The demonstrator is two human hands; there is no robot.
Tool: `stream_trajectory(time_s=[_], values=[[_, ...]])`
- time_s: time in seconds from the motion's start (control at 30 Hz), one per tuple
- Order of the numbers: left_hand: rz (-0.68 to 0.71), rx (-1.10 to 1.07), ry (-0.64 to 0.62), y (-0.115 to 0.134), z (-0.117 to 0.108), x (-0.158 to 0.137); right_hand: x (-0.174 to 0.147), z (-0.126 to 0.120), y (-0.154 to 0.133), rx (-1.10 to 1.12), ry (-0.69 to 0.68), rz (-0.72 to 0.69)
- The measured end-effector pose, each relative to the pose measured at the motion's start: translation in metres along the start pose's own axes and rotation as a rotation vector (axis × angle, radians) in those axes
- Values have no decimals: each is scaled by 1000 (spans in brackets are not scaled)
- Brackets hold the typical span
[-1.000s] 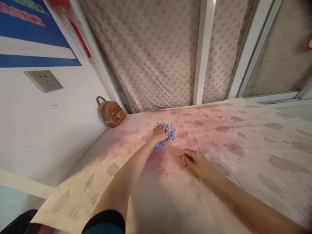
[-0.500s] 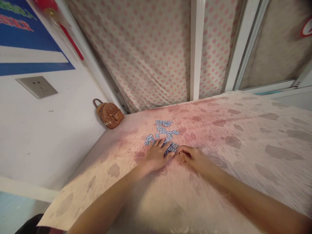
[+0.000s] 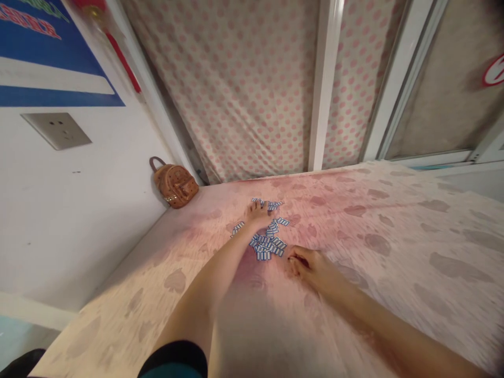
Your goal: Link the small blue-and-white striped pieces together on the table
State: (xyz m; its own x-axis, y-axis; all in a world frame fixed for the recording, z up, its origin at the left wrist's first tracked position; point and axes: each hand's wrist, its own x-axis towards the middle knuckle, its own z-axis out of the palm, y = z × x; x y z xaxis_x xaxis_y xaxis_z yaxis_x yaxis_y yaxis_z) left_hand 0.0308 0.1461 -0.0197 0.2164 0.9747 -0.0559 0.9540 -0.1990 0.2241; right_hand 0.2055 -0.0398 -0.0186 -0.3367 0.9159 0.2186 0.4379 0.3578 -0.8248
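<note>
Many small flat cards [image 3: 264, 244], white with blue borders and bars, lie scattered and partly overlapping on the pink leaf-patterned tablecloth [image 3: 334, 205]. My left hand [image 3: 259, 212] reaches to the far group of cards, palm down with fingers spread over them, and it hides some of them. To the right of the near pile, my right hand [image 3: 303, 262] rests on the cloth with its fingers curled in. Whatever those fingers may hold is hidden from view.
A small brown backpack-shaped bag [image 3: 176, 185] stands at the table's far left corner, against the white wall. A socket plate [image 3: 59, 131] is on that wall. Behind the table hangs a dotted curtain [image 3: 244, 94] with a white post [image 3: 325, 89].
My left hand has moved forward from the near pile to the far cards, uncovering the near ones. My right hand has stayed in nearly the same place, still curled. The camera view has shifted slightly.
</note>
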Motion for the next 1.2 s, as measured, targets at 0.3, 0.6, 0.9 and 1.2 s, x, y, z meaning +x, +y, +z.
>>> stream_trajectory(time_s=[0.3, 0.6, 0.9, 1.2], values=[[268, 19, -143, 13, -4, -100, 0, 1, -1, -82, -14, 9], [190, 99, 16, -24, -11, -174, -2, 2, 1, -87, -15, -6], [329, 107, -42, -21, -9, -227, -1, -2, -3, -94, -55, 3], [162, 150, 121, -40, -18, -210, -2, -3, -6, -122, -79, 22]])
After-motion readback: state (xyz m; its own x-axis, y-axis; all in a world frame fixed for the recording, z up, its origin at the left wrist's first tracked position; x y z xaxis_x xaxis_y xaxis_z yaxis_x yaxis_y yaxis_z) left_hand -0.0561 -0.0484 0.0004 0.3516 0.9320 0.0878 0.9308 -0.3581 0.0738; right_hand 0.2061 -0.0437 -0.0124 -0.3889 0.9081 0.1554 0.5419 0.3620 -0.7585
